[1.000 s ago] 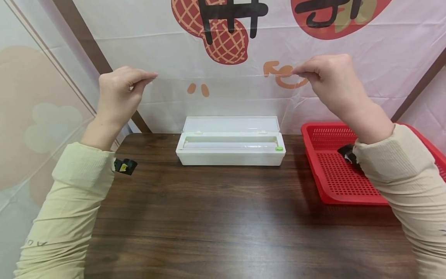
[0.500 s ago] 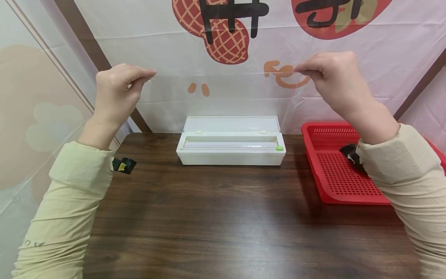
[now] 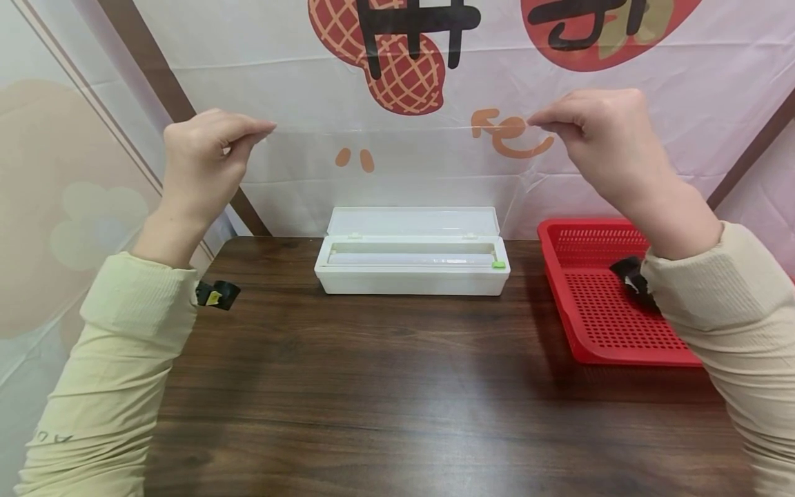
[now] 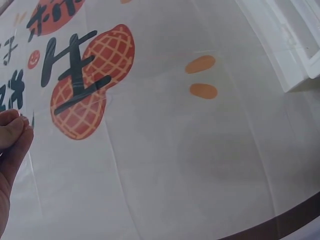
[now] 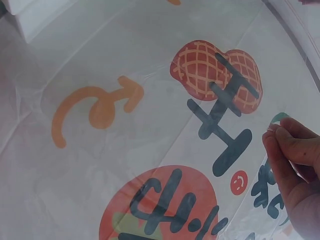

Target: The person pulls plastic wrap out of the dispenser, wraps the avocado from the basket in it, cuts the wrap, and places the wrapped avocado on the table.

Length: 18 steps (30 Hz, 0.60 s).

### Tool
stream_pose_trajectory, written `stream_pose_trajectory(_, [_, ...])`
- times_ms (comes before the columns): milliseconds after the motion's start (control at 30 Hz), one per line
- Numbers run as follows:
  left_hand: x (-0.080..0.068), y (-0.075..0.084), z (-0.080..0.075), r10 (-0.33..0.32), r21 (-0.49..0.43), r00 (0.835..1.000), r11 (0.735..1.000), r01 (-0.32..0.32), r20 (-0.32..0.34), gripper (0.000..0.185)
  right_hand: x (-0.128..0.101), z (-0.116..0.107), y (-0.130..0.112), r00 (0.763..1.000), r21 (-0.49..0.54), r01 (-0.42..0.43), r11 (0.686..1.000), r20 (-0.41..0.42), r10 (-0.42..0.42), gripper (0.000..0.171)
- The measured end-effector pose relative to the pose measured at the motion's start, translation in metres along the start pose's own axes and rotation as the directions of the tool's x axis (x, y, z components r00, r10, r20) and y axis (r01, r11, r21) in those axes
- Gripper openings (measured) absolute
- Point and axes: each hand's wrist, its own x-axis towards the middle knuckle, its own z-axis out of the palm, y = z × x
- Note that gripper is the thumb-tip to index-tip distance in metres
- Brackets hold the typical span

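Note:
A clear sheet of cling film is stretched upward from the white dispenser box, whose lid stands open at the back of the table. My left hand pinches the film's top left corner between thumb and fingers. My right hand pinches the top right corner at about the same height. The film shows as a faint edge between the hands. In the left wrist view the left fingertips hold the film before the printed backdrop; in the right wrist view the right fingertips pinch it likewise.
A red perforated basket sits on the dark wooden table at the right, under my right forearm. A backdrop printed with peanuts and letters hangs close behind the box. The dispenser has a small green slider at its right end.
Both hands have risen slightly and drifted a little outward, pulling the film a bit higher and tauter. The box and basket stay put.

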Motion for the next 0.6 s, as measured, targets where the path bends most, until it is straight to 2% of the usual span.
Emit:
stream_pose_trajectory(167, [0.0006, 0.0019, -0.0011, 0.008, -0.009, 1.0, 1.0, -0.008, -0.014, 0.01, -0.0006, -0.0021, -0.0004, 1.0, 0.001, 0.001, 1.0, -0.001, -0.001, 0.017])
stream_pose_trajectory(600, [0.0025, 0.0075, -0.0059, -0.01, -0.021, 1.0, 1.0, 0.009, -0.027, 0.011, 0.0004, -0.0069, -0.0007, 0.996, -0.013, 0.077, 0.997, -0.034, -0.077, 0.015])
